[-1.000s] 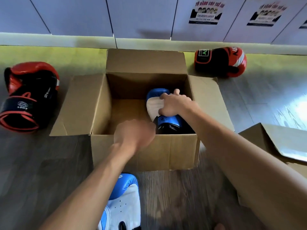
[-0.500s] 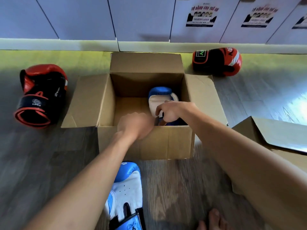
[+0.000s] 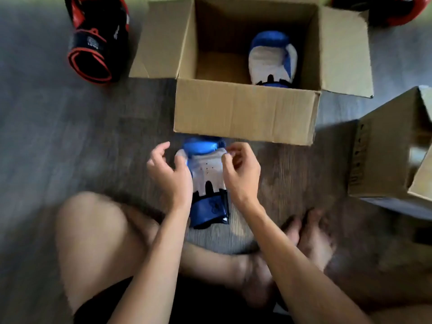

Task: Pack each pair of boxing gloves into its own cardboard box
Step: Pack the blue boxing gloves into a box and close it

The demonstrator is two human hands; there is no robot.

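Boxing gloves half packed: first blue glove (image 3: 272,59) lies in the box (image 3: 245,111) at 12 o'clock. Second blue glove (image 3: 207,169) lies on the floor (image 3: 70,136) between my left hand (image 3: 171,176) and right hand (image 3: 242,176), both loosely curled, gripping nothing. Red glove (image 3: 98,40) at 10 o'clock is unpacked.

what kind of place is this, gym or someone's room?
Likely a plain indoor room, informal packing spot: bare feet on a wood-plank floor, open cardboard box and red-and-black glove lying on it.

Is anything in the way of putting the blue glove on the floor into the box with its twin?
Only the near wall of the cardboard box stands between the blue glove on the floor and the inside. The top is open, with bare space left of the packed blue glove.
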